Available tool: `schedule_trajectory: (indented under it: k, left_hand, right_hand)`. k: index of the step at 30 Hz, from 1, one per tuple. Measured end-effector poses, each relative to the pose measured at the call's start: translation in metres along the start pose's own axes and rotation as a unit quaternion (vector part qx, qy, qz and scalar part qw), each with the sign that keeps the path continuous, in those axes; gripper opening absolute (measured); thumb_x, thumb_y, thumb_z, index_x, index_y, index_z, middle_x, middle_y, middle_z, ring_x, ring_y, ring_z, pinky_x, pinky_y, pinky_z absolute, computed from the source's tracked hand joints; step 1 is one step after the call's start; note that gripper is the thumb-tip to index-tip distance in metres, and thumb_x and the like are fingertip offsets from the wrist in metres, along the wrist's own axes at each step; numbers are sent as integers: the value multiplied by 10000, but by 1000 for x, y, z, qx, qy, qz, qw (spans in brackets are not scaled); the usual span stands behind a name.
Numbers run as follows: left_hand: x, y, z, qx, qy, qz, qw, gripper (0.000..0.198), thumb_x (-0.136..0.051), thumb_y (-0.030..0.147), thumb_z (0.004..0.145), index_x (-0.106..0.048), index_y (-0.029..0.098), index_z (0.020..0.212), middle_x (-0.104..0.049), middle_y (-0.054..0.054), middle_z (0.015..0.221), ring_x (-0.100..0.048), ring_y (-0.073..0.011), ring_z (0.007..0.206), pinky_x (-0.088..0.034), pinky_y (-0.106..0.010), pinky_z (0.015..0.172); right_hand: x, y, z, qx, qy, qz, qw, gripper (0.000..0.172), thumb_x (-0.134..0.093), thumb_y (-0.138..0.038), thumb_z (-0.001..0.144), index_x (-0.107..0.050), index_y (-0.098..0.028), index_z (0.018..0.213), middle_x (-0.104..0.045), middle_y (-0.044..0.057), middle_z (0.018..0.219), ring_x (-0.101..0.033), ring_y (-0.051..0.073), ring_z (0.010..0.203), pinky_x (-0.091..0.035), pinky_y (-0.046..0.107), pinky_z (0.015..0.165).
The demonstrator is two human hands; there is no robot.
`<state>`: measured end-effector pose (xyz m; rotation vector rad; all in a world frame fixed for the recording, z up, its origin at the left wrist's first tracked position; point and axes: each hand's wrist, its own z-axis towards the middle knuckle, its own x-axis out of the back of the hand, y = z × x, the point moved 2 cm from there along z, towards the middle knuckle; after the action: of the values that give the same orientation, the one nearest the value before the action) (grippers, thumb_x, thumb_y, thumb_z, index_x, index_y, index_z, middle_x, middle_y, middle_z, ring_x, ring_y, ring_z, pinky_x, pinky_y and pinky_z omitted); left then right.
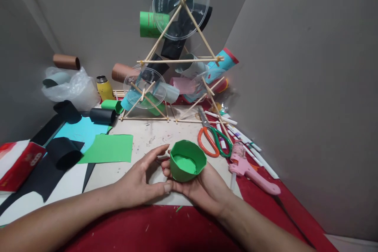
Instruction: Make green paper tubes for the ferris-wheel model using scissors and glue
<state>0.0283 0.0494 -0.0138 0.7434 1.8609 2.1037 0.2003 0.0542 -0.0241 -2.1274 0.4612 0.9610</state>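
A small green paper cup (178,170), folded with angular sides and open at the top, rests in my right hand (205,188). The fingers of that hand curl under and around its left side. My left hand (138,179) is held just to the left of the cup, thumb and fingers apart, holding nothing. Its thumb tip meets the fingers of my right hand below the cup. Under both hands lies a pale board (118,175). Beyond the cup are scissors (213,139) with one orange and one green handle.
A pink glue gun (251,173) and several markers (251,147) lie at right. Stick frames (180,62) with clear round discs (161,27) and paper tubes rise at the back. Green paper (113,149), black rolls (102,116) and a yellow bottle (104,88) are at left.
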Motion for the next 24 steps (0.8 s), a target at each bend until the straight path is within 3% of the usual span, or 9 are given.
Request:
schedule_trajectory:
  k: [3,5,10,12,15,18,20,22,24]
  left_hand:
    - [-5,-2,0,-8,18,9,1000,921,-758,299,777,-224,245,1525,-401,-140,1520,-372,-315,1403,-274,-486,1168]
    - [-8,-3,1,-2,28,19,999,1035,-795,316,738,-155,252,1549,-457,-142,1465,-437,-327,1344,-321,-488,1130]
    - [-20,-2,5,62,12,-44,997,1112,-803,288,688,-109,251,1557,-653,-38,992,-643,-233,880,-509,-397,839]
    - [-23,0,6,74,8,-90,993,1019,-802,268,677,-232,230,1521,-657,-21,918,-642,-213,826,-515,-354,776]
    - [-22,2,6,84,13,-145,986,655,-808,288,681,-537,167,1265,-688,-58,951,-649,-220,865,-513,-337,781]
    - [-10,6,8,83,61,-177,979,487,-837,320,674,-616,150,1073,-707,-88,1020,-646,-227,924,-497,-339,839]
    - [2,8,10,82,106,-204,970,471,-842,331,682,-623,157,1061,-717,-83,1013,-648,-212,902,-494,-323,827]
    - [13,8,14,76,149,-239,957,429,-833,344,700,-633,152,1028,-719,-75,962,-649,-190,847,-497,-306,795]
    - [21,5,19,74,168,-282,942,394,-826,348,712,-642,142,994,-709,-76,937,-650,-187,826,-507,-320,799]
  right_hand:
    - [-1,4,2,-2,15,12,1000,515,-319,-474,1028,-689,-115,1030,-765,121,876,-716,221,721,-561,347,637]
    - [0,8,4,-10,19,21,1000,482,-338,-462,1024,-693,-137,1000,-764,100,832,-714,228,684,-553,342,592]
    - [3,23,8,-53,-12,24,998,545,-335,-517,1010,-711,-124,967,-757,114,790,-716,231,719,-555,334,632]
    - [2,26,6,-64,-41,17,997,574,-314,-547,1004,-703,-125,1013,-757,125,840,-714,233,753,-559,346,662]
    - [-1,23,2,-66,-81,-24,994,607,-256,-579,1002,-667,-142,1091,-746,126,899,-705,228,775,-561,355,669]
    - [-3,14,0,-21,-82,-148,985,592,-223,-592,992,-609,-169,1142,-724,116,935,-693,218,790,-561,360,673]
    - [0,5,1,70,-40,-306,948,566,-248,-594,972,-583,-165,1128,-703,115,935,-681,215,781,-557,356,657]
    - [3,-3,3,162,12,-443,882,527,-336,-594,937,-580,-160,1109,-683,108,927,-655,207,752,-540,343,640]
    - [7,-8,4,209,43,-511,832,457,-458,-562,898,-600,-172,1088,-662,85,907,-617,195,735,-506,333,658]
